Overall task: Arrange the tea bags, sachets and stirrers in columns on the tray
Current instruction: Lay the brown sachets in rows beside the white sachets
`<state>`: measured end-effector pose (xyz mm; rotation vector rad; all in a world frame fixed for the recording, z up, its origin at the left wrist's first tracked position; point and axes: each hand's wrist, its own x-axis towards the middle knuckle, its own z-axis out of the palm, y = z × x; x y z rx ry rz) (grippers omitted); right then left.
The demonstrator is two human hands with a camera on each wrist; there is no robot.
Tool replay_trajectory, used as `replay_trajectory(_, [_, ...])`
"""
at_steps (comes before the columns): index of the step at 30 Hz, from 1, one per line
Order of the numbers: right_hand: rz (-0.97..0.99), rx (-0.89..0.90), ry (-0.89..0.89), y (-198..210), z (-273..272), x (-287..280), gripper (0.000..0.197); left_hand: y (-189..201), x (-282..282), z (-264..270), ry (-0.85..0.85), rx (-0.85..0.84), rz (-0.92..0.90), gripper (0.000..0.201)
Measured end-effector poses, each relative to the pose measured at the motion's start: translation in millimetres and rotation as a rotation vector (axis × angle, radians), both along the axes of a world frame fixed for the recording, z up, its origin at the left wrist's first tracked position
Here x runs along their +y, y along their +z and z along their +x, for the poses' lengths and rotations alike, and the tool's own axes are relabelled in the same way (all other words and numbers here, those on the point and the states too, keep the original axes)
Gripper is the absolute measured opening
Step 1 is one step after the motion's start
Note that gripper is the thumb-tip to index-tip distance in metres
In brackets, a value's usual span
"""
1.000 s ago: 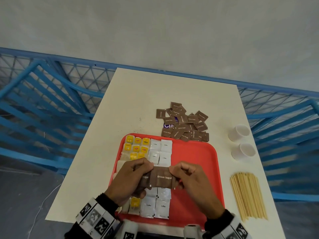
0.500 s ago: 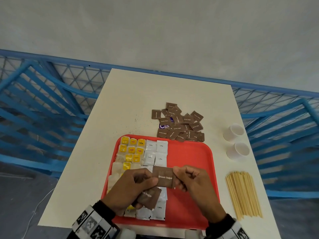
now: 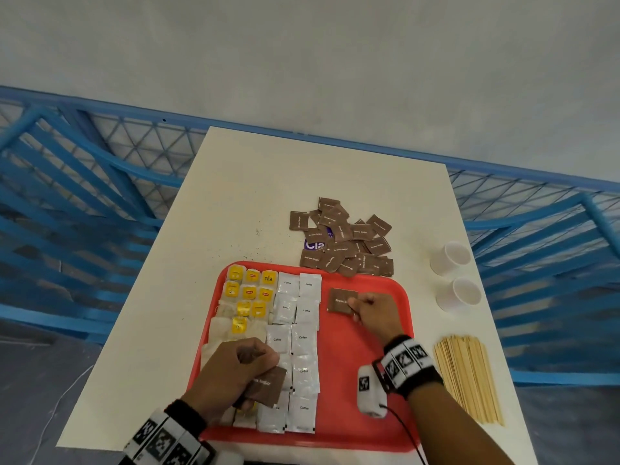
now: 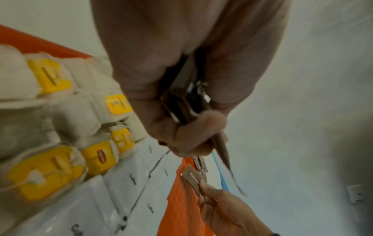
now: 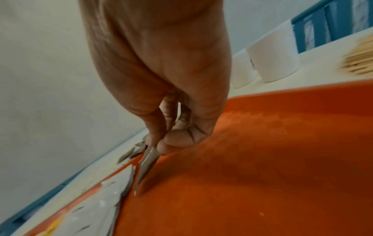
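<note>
Head view: right hand (image 3: 372, 312) pinches a flat brown paper "Brown Sugar" sachet (image 3: 340, 301) at the far end of the red plastic tray (image 3: 365, 391), just right of the white "Coffee" sachets (image 3: 303, 337). Best laid square, edge parallel to them.

Left wrist view: left hand (image 4: 181, 99) grips spare brown sachets (image 4: 181, 103) over yellow-tagged tea bags (image 4: 98, 158).

Right wrist view: the pinched sachet's corner touches the tray.

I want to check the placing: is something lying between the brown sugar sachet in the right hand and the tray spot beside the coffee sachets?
Nothing visible does. The right hand pinches the brown sugar sachet over bare tray, right of the coffee sachets.
</note>
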<state>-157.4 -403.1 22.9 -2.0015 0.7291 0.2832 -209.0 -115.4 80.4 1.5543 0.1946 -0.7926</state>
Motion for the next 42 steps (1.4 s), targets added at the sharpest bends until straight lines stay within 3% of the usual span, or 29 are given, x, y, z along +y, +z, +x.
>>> replay_trajectory(4, [-0.056,0.01,-0.032,-15,28,1,0.036,-6,9,-2,0.032,0.004,0.018,0.02])
replay_trajectory(12, [-0.15,0.032,-0.084,-19,41,9,0.017,-10,13,-5,0.043,0.028,0.017,0.016])
replay_trajectory(17, [-0.18,0.073,-0.097,-17,42,8,0.025,-6,11,-3,0.042,0.03,0.01,0.018])
replay_trajectory(22, [-0.173,0.065,-0.127,-21,35,2,0.033,-2,9,-2,0.053,0.019,0.003,0.019])
replay_trajectory(25, [-0.174,0.018,-0.146,-7,21,-6,0.027,0,7,0,0.084,0.009,-0.018,0.018])
replay_trajectory(28, [-0.368,0.016,-0.122,15,-6,-22,0.018,4,2,5,0.108,-0.012,-0.027,0.015])
replay_trajectory(32, [-0.457,0.258,-0.069,11,-46,-48,0.05,8,-3,6,0.083,-0.038,-0.043,0.017])
replay_trajectory(34, [-0.467,0.33,0.0,1,-62,-52,0.039,7,-3,5,0.058,-0.033,-0.044,0.019])
replay_trajectory(37, [-0.479,0.296,0.004,-5,-77,-44,0.02,4,1,3,0.076,-0.017,-0.034,0.019])
replay_trajectory(42, [-0.444,0.263,0.013,-7,-87,-19,0.015,6,15,4,0.144,-0.017,-0.036,0.021])
